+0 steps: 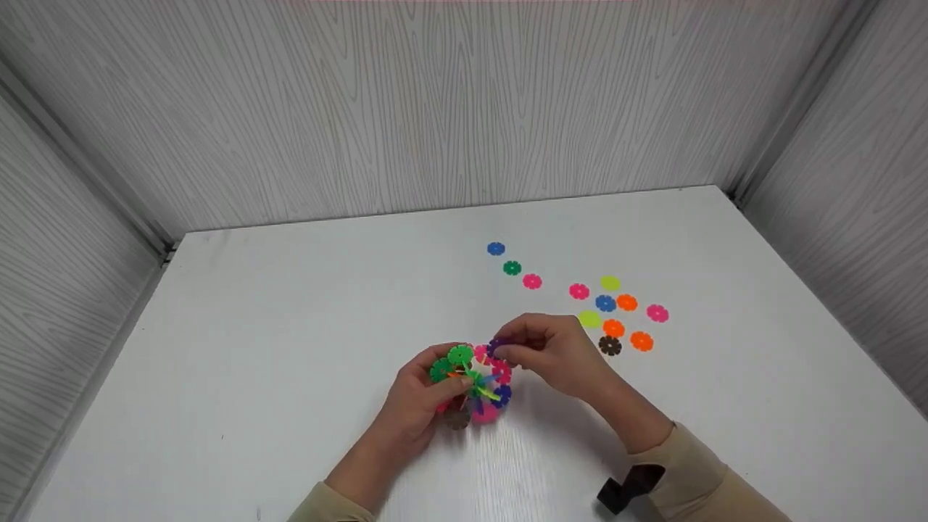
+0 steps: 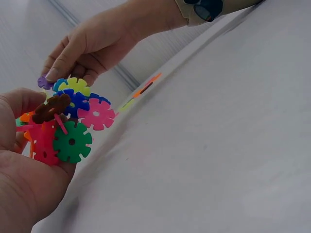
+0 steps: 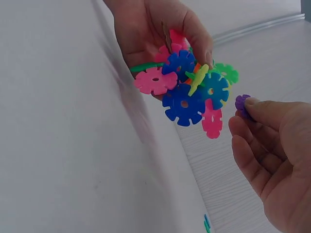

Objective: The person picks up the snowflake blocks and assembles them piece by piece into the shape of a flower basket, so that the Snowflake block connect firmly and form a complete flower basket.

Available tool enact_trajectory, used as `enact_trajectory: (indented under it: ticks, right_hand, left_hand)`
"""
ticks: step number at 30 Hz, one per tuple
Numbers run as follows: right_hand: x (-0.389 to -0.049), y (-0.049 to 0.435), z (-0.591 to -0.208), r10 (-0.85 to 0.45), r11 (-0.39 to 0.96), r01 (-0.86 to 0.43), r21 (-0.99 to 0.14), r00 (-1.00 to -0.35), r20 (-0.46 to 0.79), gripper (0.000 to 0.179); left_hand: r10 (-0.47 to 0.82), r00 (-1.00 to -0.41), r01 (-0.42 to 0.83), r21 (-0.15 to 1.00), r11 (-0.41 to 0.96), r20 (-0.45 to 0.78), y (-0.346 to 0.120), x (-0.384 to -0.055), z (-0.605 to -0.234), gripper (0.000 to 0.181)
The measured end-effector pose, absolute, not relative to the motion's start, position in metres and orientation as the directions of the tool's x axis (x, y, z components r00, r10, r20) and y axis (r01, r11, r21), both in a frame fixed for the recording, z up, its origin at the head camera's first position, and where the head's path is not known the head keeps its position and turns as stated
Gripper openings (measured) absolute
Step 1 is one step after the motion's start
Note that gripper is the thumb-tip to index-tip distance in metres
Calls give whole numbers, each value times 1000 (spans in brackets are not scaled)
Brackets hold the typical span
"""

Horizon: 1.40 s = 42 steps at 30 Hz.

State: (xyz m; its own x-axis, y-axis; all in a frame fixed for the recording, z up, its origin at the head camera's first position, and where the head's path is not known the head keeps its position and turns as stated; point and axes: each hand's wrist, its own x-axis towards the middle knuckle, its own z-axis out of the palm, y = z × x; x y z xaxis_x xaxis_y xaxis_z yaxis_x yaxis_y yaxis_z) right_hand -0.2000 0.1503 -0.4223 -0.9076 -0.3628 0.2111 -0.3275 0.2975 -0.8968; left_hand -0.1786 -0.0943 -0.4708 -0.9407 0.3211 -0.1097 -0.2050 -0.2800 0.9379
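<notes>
My left hand (image 1: 423,395) grips a cluster of interlocked notched plastic discs (image 3: 183,104) in pink, blue, green, yellow, brown and orange. Its thumb lies over the near side of the cluster, and part of the cluster is hidden by the palm. Between thumb and fingertips, my right hand (image 1: 554,355) pinches a single purple notched disc (image 3: 241,104). In the right wrist view a small gap separates that disc from the cluster. The left wrist view shows the purple disc (image 2: 44,82) at the cluster's upper side, where I cannot tell whether they touch.
Loose discs lie flat on the white table (image 1: 290,326) beyond and right of the hands, among them a blue disc (image 1: 496,249), a brown disc (image 1: 610,346) and an orange disc (image 1: 641,341). Wood-grained panels (image 1: 435,109) stand behind and at both sides.
</notes>
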Motion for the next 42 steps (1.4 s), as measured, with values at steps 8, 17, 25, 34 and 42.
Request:
enact_trajectory:
  ticks: [8, 17, 25, 34, 42]
  right_hand:
    - [-196, 144, -424, -371, 297, -377, -877, -892, 258, 14]
    - [-195, 141, -424, -375, 276, -398, -875, -883, 283, 21]
    - [-195, 138, -428, -374, 365, -442, -819, -876, 306, 19]
    - [-193, 137, -430, -371, 398, -441, -804, -880, 298, 20]
    - [-200, 144, -432, -382, 353, -421, -836, -880, 282, 20]
  left_hand:
    - [293, -952, -161, 958, -235, -88, -94, -178, -472, 40]
    - [297, -953, -122, 971, -206, -57, -94, -179, -472, 39]
    - [281, -958, -107, 982, -156, -60, -94, -178, -471, 40]
    - [270, -960, -110, 989, -101, -79, -93, -176, -469, 40]
    - [335, -940, -146, 965, -217, -67, -94, -176, -466, 34]
